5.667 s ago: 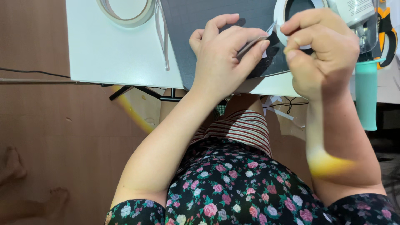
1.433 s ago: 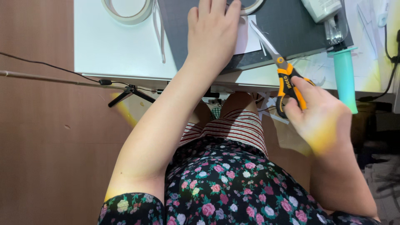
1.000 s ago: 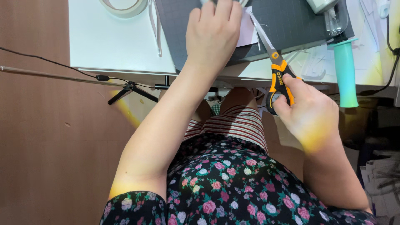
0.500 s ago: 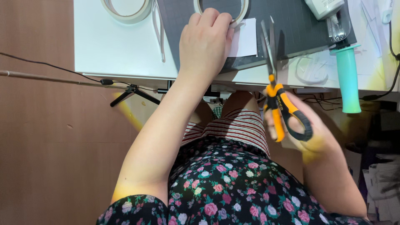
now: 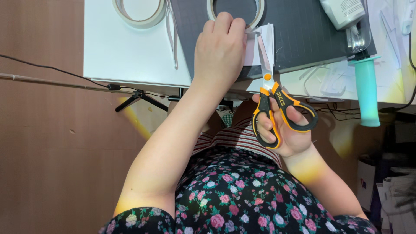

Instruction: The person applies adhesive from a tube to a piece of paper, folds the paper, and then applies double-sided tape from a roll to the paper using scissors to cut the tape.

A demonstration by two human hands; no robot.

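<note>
My left hand (image 5: 219, 47) rests on a small white paper piece (image 5: 262, 45) lying on a dark grey cutting mat (image 5: 294, 30), pinching its left edge beside a roll of tape (image 5: 255, 8). My right hand (image 5: 286, 130) grips orange-and-black scissors (image 5: 273, 104) by the handles, just off the table's near edge. The blades point up onto the white paper, slightly apart around it.
A second tape roll (image 5: 138, 11) and a thin strip lie on the white table (image 5: 125, 52). A teal-handled tool (image 5: 366, 91) and a white bottle (image 5: 344, 11) sit at the right. A cable and small tripod (image 5: 138, 95) lie on the brown floor to the left.
My right hand has turned the scissors upright and brought the blades onto the white paper. My left hand has shifted its grip to the paper's left edge.
</note>
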